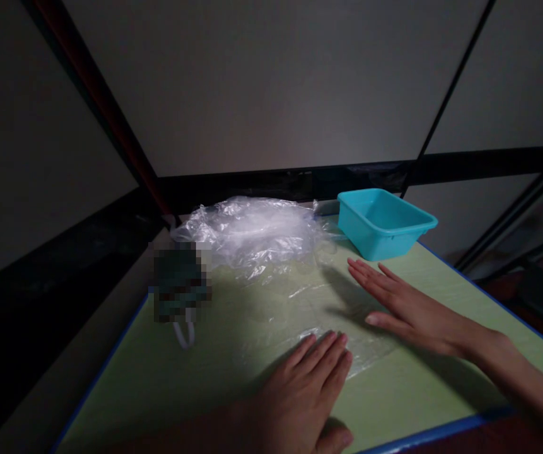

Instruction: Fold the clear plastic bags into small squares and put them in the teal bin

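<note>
A clear plastic bag (294,309) lies spread flat over the middle of the pale green table. My left hand (306,384) is palm down at its near edge, fingers stretched out and the thumb apart. To the right, my right hand (394,302) hovers above the sheet's right side, fingers extended, its shadow falling on the plastic. Neither hand holds anything. Behind the flat bag sits a crumpled heap of clear plastic bags (256,227).
A turquoise plastic basin (379,239) stands at the back right of the table (124,397). At the left edge is a blurred-out dark green item (181,284) with a white strap. Wall panels rise behind, and a blue strip edges the table.
</note>
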Tool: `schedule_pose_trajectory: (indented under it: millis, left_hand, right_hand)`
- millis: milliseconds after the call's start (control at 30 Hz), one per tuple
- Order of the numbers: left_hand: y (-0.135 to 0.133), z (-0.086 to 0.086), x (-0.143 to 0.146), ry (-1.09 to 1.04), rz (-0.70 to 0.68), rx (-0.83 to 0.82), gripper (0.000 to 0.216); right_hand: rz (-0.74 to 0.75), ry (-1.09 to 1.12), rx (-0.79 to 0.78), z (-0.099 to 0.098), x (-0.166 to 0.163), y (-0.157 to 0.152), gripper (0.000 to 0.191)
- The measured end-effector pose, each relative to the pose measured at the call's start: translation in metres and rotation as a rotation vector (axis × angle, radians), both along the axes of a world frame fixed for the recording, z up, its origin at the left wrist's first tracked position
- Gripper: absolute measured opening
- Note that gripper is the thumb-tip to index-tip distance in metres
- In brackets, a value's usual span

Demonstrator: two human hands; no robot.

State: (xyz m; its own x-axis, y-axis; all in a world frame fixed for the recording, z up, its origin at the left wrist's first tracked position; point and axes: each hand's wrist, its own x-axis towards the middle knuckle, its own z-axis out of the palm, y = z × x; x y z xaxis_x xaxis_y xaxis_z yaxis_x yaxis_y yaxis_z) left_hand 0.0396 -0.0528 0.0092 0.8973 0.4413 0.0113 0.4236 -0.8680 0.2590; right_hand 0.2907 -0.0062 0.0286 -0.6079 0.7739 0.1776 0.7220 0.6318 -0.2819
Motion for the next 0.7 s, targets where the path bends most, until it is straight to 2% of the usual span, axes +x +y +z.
schedule_pose_trajectory:
  millis: [100,233,300,433,467,500,567,633,700]
  left_hand:
    - [-0.002,-0.013,0.001,-0.011,-0.029,0.100,0.055]
    - [-0.004,-0.028,0.003,-0.032,-0.049,0.221,0.044]
    - [-0.004,-0.024,0.003,-0.054,-0.057,0.247,0.045]
    - [0.005,0.004,0.001,-0.132,-0.025,0.170,0.052]
    - [0.012,0.011,0.000,-0.153,0.016,0.118,0.059]
    - [0.021,0.015,-0.001,-0.195,0.144,0.086,0.056]
    - [0.043,0.016,-0.007,-0.261,0.397,0.076,0.033]
    - [0.068,0.008,-0.015,-0.280,0.613,0.127,0.025]
    - [0.088,-0.004,-0.024,-0.287,0.694,0.148,0.021]
  right_hand:
    - [0.055,0.032,-0.023,0.005,-0.021,0.027,0.065]
    - [0.098,0.082,-0.040,-0.002,-0.037,0.048,0.061]
    - [0.144,0.103,-0.030,-0.008,-0.041,0.052,0.058]
    - [0.247,0.094,0.016,-0.016,-0.039,0.052,0.044]
    - [0.252,0.082,0.028,-0.017,-0.038,0.052,0.040]
    - [0.248,0.067,0.041,-0.017,-0.037,0.051,0.036]
    - [0.233,0.030,0.070,-0.015,-0.036,0.049,0.032]
    - [0.220,-0.002,0.090,-0.013,-0.036,0.048,0.031]
    - [0.219,-0.019,0.102,-0.011,-0.037,0.047,0.031]
